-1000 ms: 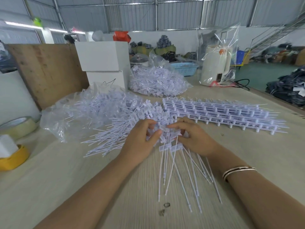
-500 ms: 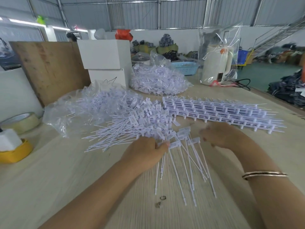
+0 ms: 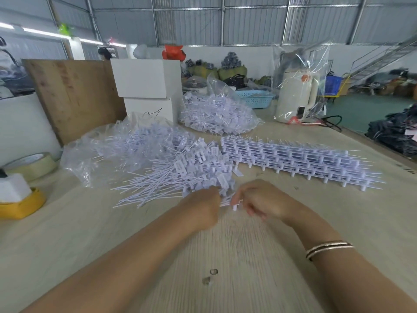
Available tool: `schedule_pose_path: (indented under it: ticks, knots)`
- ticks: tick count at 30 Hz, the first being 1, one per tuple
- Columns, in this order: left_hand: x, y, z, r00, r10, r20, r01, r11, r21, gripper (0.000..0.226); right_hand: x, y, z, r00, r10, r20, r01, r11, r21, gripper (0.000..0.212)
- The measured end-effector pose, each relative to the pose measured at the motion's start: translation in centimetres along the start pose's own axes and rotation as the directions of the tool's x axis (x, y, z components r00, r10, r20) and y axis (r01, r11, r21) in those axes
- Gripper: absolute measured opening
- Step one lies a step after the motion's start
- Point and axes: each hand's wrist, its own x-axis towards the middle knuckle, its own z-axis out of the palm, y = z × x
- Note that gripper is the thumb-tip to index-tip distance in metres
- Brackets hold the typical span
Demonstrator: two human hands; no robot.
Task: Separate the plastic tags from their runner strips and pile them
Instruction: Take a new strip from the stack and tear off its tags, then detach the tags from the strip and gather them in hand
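Bare table [image 3: 225, 249] lies open between my forearms and on toward me, broken only by two small bits of scrap [image 3: 211, 276], and there is open board to my right past my right hand [image 3: 261, 201]. Straight ahead my left hand [image 3: 203, 208] meets the pile of loose tags [image 3: 171, 175], with the clear bag of tags [image 3: 117, 147] behind it and the stacked runner strips [image 3: 300, 161] barring the way ahead on the right. To the left, the tape roll [image 3: 31, 164] and yellow holder [image 3: 21, 205] stand near the edge.
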Motion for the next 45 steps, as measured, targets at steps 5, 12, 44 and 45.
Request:
schedule_pose_path:
  ticks: [5, 12, 44, 45]
  knots:
    - [-1.5, -1.5, 0.1, 0.987, 0.108, -0.12, -0.106, 0.994, 0.022, 0.029, 1.3, 2.3, -2.2, 0.765, 0.039, -0.642, 0.181, 0.945, 0.273, 0.039]
    - [-0.3, -5.3, -4.4, 0.847, 0.245, -0.472, -0.2, 0.969, 0.144, 0.032, 3.6, 5.0, -1.2, 0.713, 0.008, -0.702, 0.115, 0.985, 0.129, 0.038]
    - [1.5, -10.9, -1.1, 0.901, 0.385, -0.2, -0.316, 0.898, 0.306, 0.081, 4.8, 5.3, 0.6, 0.891, -0.072, -0.449, 0.148, 0.98, 0.136, 0.047]
    - [1.5, -11.2, -1.0, 0.909, 0.348, -0.228, -0.272, 0.913, 0.305, 0.076, 4.8, 5.2, 0.6, 0.892, -0.072, -0.447, 0.149, 0.979, 0.14, 0.047]
